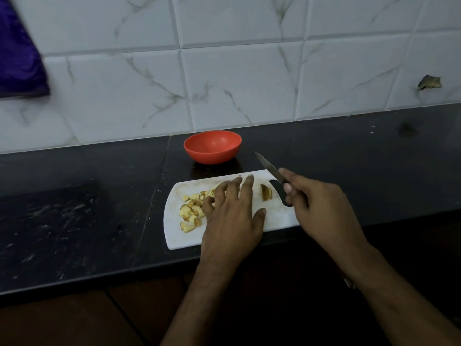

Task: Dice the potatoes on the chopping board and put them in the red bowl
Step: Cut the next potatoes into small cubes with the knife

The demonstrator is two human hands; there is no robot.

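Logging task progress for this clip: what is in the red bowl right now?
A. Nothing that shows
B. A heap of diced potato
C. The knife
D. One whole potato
A: the red bowl shows only its bare inside, while the diced potato lies on the chopping board.

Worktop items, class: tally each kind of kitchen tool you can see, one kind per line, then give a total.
Red bowl: 1
Chopping board: 1
Knife: 1
Total: 3
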